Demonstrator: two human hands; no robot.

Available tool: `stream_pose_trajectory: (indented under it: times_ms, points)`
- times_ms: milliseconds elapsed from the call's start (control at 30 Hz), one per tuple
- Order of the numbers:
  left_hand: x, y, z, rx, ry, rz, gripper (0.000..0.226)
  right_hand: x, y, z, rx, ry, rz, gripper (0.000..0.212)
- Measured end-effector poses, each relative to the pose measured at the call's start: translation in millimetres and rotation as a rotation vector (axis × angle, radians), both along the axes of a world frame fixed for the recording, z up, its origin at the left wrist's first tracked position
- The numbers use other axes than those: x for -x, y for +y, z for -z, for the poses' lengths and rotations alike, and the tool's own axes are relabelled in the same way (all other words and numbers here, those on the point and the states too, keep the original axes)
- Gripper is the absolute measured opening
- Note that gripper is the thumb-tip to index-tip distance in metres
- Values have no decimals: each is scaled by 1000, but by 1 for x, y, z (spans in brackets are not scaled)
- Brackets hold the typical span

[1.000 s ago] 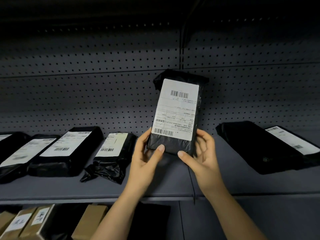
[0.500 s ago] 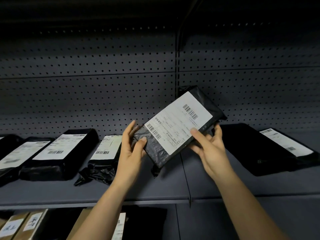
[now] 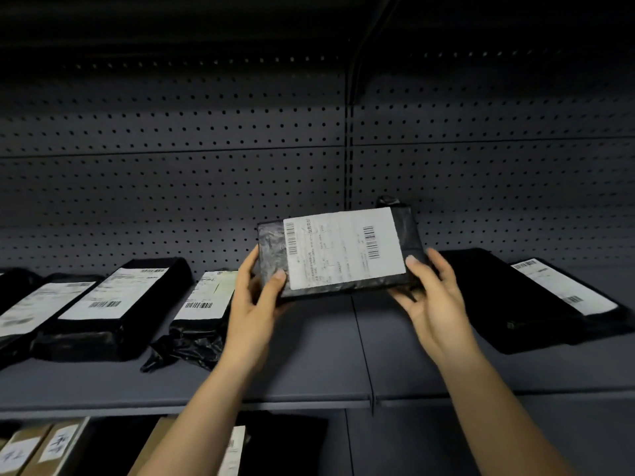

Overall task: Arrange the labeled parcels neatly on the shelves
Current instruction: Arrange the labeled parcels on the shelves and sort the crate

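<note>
both hands grip the parcel, thumbs on front.

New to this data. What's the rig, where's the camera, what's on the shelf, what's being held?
There is no robot here. These are a person's two bare hands, filmed by a single wide-angle camera worn on the head, looking forward and down. The left hand and right hand grip the two ends of a black plastic-wrapped parcel with a white barcode label. It is held sideways above the grey metal shelf, label towards the camera. More labelled black parcels lie on that shelf: several on the left and a larger black parcel on the right. Behind them is a grey perforated back panel. Brown cardboard boxes sit on the shelf below.
</note>
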State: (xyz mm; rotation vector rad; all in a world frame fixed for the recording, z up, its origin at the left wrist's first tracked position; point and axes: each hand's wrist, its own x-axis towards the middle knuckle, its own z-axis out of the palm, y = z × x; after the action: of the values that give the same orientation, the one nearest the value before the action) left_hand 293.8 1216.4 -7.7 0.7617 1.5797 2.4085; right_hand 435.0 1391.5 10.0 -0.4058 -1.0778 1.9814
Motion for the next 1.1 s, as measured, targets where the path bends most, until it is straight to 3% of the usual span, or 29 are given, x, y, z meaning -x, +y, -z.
stream_pose_trajectory:
  times_ms: [133,233,367,433,500,633,900,1100]
  points:
    - [20,-11,-15,55,79,-38,34,-11,8,-3,-169,-189,-178,39]
    - [23,-11,-21,45,107,-116,29,-12,9,-2,-216,-245,-243,34]
    - [4,1,-17,-3,50,-218,88,-5,1,0,-119,-154,-208,34]
    - [-13,12,-9,11,2,-196,102,2,-9,2,-75,-125,-198,20]
    - [-38,24,-1,51,-1,-105,101,8,-21,5,-16,-82,-192,14]
    - [-70,42,5,16,6,40,83,17,-42,13,-40,0,-255,41]
    - [-39,23,-2,62,129,73,72,2,-25,4,-349,-89,-138,78]
    - [-22,2,-15,180,293,121,71,-12,-22,3,-620,-184,-198,63]
